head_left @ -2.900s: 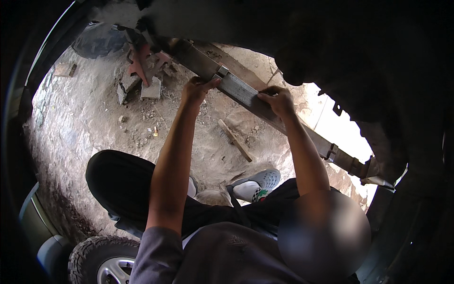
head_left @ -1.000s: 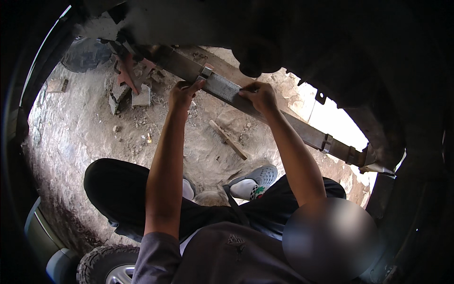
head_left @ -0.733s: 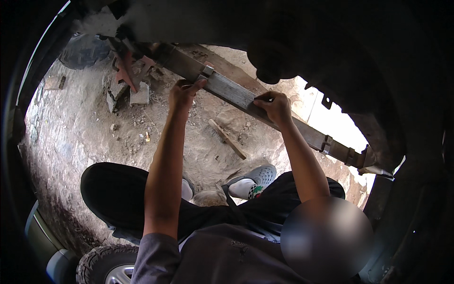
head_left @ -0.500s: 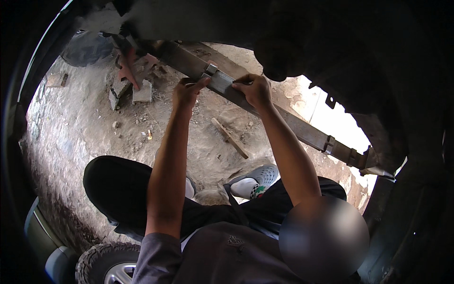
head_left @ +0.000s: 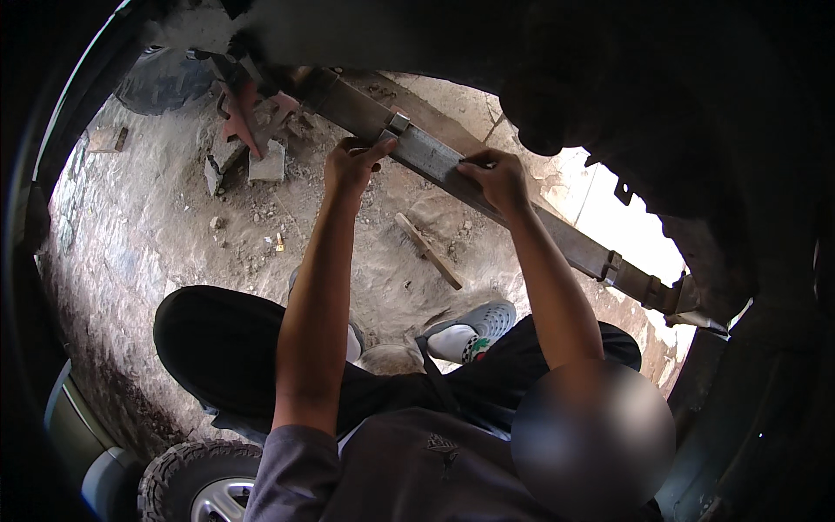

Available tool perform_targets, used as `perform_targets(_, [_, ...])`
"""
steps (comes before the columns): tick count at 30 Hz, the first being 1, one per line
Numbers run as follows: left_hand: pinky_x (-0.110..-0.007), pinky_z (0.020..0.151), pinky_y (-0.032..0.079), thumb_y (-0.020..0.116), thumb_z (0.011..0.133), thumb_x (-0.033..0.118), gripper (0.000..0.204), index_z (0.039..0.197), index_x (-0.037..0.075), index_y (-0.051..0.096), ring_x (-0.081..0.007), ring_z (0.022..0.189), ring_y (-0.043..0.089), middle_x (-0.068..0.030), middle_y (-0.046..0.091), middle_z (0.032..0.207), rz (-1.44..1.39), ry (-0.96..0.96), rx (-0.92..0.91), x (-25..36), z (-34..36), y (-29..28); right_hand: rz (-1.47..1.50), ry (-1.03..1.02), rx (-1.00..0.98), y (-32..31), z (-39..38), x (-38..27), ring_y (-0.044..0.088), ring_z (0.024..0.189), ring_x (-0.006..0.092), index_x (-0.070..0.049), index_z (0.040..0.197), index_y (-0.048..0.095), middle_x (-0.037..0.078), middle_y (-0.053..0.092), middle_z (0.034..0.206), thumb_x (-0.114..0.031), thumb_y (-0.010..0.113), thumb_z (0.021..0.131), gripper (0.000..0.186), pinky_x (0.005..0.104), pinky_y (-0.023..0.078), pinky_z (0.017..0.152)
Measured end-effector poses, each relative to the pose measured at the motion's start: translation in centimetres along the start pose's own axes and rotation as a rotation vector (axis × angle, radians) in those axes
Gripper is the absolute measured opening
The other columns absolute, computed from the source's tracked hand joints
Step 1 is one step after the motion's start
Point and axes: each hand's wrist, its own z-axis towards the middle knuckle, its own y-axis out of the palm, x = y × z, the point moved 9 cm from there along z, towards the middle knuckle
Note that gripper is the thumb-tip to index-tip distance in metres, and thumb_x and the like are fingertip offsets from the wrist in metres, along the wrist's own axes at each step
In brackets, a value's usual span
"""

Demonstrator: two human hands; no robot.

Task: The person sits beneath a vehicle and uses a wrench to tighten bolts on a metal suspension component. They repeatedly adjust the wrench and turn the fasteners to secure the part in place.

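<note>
A long dark leaf spring (head_left: 557,239) runs slantwise across the view beyond my knees. A small metal clamp (head_left: 397,123) wraps around it, and a light grey patch (head_left: 428,155) shows on its face to the right of the clamp. My left hand (head_left: 352,168) grips the spring's near edge just below the clamp, thumb on top and fingers curled. At the right end of the grey patch, my right hand (head_left: 498,180) pinches with thumb and forefinger against the spring. Whatever lies between those fingertips is too small to make out.
Dark vehicle underbody hangs overhead and to the right. A red jack stand (head_left: 242,117) stands at the far left beside broken blocks (head_left: 267,163). A wooden stick (head_left: 429,252) lies on the dirt floor before my shoes. Near my left side is a wheel (head_left: 204,478).
My right hand has slid to the right along the leaf spring, away from the clamp. My left hand stays beside the clamp. The whole view has shifted slightly.
</note>
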Motion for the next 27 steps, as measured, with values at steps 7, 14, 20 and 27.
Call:
perform_targets(7, [-0.029,0.071,0.055,0.098,0.073,0.036,0.060,0.110,-0.002,0.071,-0.0152,0.079,0.069,-0.0123,0.078,0.098,-0.046,0.012,-0.019,-0.5,0.5,-0.2,-0.091,0.004,0.008,3.7,3.0,-5.6,0.077,0.087,0.0209,-0.013,0.098,0.085,0.006,0.082,0.097,-0.029,0.092,0.079,0.026,0.0347,0.058,0.083])
perform_targets(14, [-0.028,0.063,0.050,0.096,0.075,0.043,0.058,0.113,0.005,0.072,-0.0121,0.078,0.070,-0.0024,0.075,0.094,0.117,-0.035,-0.038,-1.3,1.1,-0.8,-0.056,0.041,-0.034,-0.1,-0.6,-0.1,0.076,0.096,0.0266,-0.014,0.099,0.085,0.009,0.081,0.099,-0.033,0.091,0.078,0.029,0.0397,0.056,0.092])
perform_targets(20, [-0.032,0.070,0.051,0.098,0.070,0.042,0.053,0.096,0.001,0.078,-0.0153,0.074,0.067,-0.0060,0.076,0.084,0.133,-0.013,0.001,-1.1,1.4,-1.2,-0.009,-0.117,-0.008,1.3,0.4,-2.2,0.076,0.087,0.0210,-0.011,0.099,0.084,0.008,0.081,0.095,-0.028,0.091,0.081,0.026,0.0350,0.058,0.084])
perform_targets(27, [-0.025,0.057,0.049,0.096,0.073,0.048,0.059,0.107,0.004,0.075,-0.0119,0.077,0.072,-0.0053,0.077,0.095,0.196,-0.036,-0.020,-1.1,1.7,-0.4,-0.115,-0.203,0.162,5.1,4.7,-6.5,0.077,0.087,0.0237,-0.015,0.100,0.085,0.006,0.082,0.096,-0.032,0.091,0.080,0.026,0.0362,0.058,0.084])
